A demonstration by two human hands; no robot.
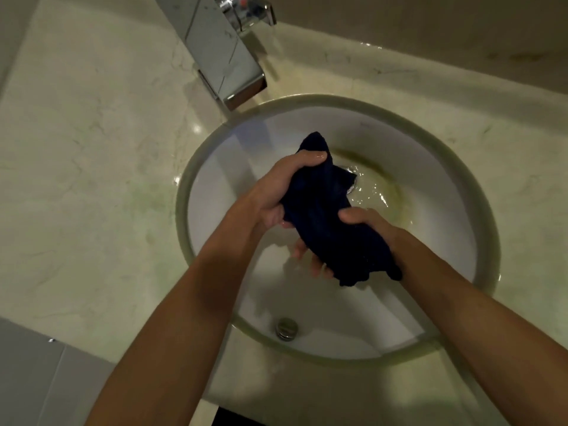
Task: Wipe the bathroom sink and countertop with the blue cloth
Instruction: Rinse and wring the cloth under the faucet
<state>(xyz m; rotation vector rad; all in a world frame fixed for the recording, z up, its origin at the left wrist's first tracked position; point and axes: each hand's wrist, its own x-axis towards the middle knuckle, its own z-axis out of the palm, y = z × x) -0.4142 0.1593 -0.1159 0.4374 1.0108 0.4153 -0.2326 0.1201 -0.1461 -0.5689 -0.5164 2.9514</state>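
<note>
Dark blue cloth (322, 216), wet, bunched between both hands above the sink (479, 192).
Left hand (276, 192) grips its far end, right hand (365, 229) its near end; judged best wrung by opposite twists, low over the basin.

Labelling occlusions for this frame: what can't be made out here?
Head view only:
- Drain: mostly hidden behind the cloth, which the left hand and right hand grip.
- Right hand's fingers: largely hidden under the cloth.
- Faucet: top cut off by the upper edge; whether it runs cannot be told.
- Countertop: left, right and near parts cut off by the frame edges.
- Sink floor under the hands: covered.
</note>
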